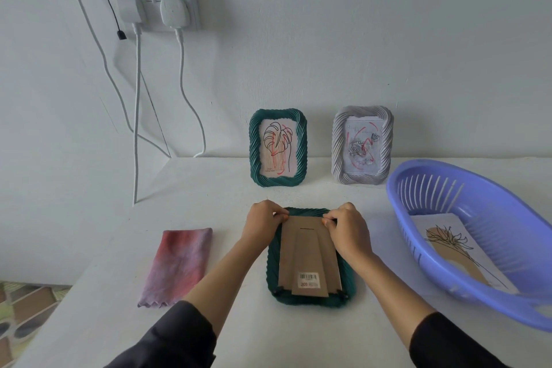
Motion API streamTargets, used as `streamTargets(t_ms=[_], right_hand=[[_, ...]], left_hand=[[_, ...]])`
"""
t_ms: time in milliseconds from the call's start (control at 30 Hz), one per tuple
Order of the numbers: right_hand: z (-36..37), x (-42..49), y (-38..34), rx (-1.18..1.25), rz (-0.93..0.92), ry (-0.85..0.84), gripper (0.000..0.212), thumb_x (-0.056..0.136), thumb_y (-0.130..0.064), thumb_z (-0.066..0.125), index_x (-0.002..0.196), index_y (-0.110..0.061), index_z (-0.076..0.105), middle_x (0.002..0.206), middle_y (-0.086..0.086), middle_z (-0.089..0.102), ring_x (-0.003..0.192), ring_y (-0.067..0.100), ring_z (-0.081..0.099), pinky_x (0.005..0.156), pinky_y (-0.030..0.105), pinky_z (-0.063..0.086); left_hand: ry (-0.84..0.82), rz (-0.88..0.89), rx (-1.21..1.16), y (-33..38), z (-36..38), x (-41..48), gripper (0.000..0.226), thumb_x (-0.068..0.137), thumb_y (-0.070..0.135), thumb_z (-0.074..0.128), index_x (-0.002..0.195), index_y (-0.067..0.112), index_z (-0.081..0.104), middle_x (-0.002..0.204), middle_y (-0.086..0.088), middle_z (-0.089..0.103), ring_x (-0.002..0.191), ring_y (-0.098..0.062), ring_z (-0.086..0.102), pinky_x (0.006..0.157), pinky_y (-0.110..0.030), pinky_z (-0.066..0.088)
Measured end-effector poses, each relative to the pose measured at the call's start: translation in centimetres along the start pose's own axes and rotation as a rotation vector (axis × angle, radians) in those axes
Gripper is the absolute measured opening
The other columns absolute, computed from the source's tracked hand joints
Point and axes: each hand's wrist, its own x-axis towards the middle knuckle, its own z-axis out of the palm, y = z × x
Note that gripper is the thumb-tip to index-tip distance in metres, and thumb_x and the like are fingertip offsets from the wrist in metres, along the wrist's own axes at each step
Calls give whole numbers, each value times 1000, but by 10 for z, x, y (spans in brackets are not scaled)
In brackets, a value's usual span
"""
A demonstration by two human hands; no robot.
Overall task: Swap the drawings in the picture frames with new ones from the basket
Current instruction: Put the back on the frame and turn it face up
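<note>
A dark green picture frame (pixel 349 287) lies face down on the white table in front of me, its brown cardboard back (pixel 309 254) up. My left hand (pixel 263 222) and my right hand (pixel 348 228) pinch at the far top corners of that back, fingertips at the small tabs. Against the wall stand a second green frame (pixel 254 148) with a leaf drawing and a grey frame (pixel 337 146) with a rose drawing. The purple basket (pixel 448 176) at the right holds a flower drawing (pixel 454 251).
A folded pink and purple cloth (pixel 176 266) lies left of the flat frame. White cables (pixel 136 116) hang from wall sockets (pixel 155 4) down to the table's far left. The table's left edge (pixel 59 302) drops to a patterned floor.
</note>
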Motion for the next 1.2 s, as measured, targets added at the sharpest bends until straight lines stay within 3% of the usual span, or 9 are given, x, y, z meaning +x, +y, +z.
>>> streamTargets(t_ms=[300,467,533,667,767,967,1033,1133,1200], right_hand=[[-26,-12,1,327,115,13,27,90,-9,54,114,-10,65,110,13,65,90,20,57,78,21,37],[-33,-32,4,276,254,-78,38,83,-9,62,121,-11,60,114,16,64,108,28,59,93,31,43],[-30,-41,3,247,256,-120,41,80,-6,64,121,-9,60,114,17,62,111,27,56,90,27,40],[-27,-50,1,222,239,-91,41,78,6,59,116,-8,64,112,17,63,98,23,56,80,21,37],[-37,-53,-1,268,241,-51,37,78,6,59,112,-6,66,113,15,65,90,15,53,80,21,38],[-85,-51,-23,217,92,108,29,80,-2,61,108,-3,69,89,18,71,60,1,53,51,-4,37],[-102,-50,-39,133,0,151,26,81,-4,63,105,1,69,96,18,72,71,15,64,58,0,43],[-116,-52,-67,14,-147,108,19,81,-4,61,92,9,70,94,24,71,81,35,67,71,32,53],[-115,-55,-83,-5,-230,28,18,81,-1,60,94,3,72,94,15,72,69,21,64,61,18,46]], left_hand=[[-26,-101,-114,-5,-13,-17,34,93,17,54,126,13,59,127,-13,57,112,-29,58,95,-33,47],[-112,-178,-154,-14,-22,-31,29,90,6,57,118,7,63,107,-17,66,85,-27,63,86,-36,55],[-143,-163,-155,-15,-23,-37,34,88,-1,53,121,4,61,100,-16,65,81,-25,61,84,-33,53],[-133,-106,-142,-11,-25,-45,37,88,-3,51,125,3,58,115,-19,63,90,-30,63,90,-33,52],[-155,-102,-151,-8,-27,-48,37,87,-5,51,122,3,61,111,-18,66,85,-23,60,90,-32,52],[-173,-163,-250,7,-28,-52,31,90,6,55,121,4,61,100,-12,64,79,-21,59,89,-36,53],[-159,-145,-330,19,-29,-54,31,90,8,55,120,3,62,95,-9,61,78,-21,58,91,-38,53],[-197,-150,-577,46,-33,-62,30,94,11,51,122,3,57,94,-8,57,76,-18,54,77,-29,53],[-237,-192,-758,63,-39,-68,27,97,21,47,121,11,54,96,-7,55,81,-19,55,74,-25,51]])
